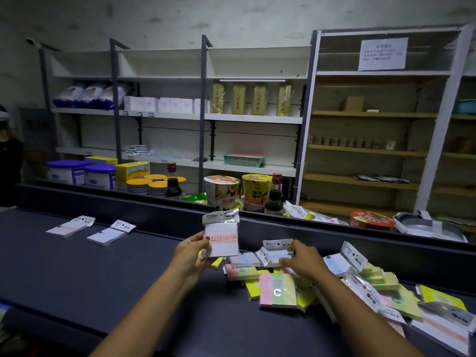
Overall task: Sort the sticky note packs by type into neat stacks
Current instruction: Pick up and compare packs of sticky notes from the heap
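Note:
My left hand (192, 253) holds a white sticky note pack with a pink band (222, 237) upright above the dark counter. My right hand (300, 258) reaches into the loose pile and pinches a white pack with a blue band (275, 256). The pile (322, 284) of mixed packs, white, yellow and pink-green, spreads to the right. A pink-green pack marked 2209 (278, 292) lies at its front. Two sorted white packs lie far left: a pink-banded one (69, 226) and a blue-banded one (109, 235).
The dark counter (103, 279) has a raised back ledge (128, 202). Behind it stand cup noodles (221, 189), soy sauce bottles (274, 197), tubs and shelves. A person in black (9, 161) stands at the far left edge.

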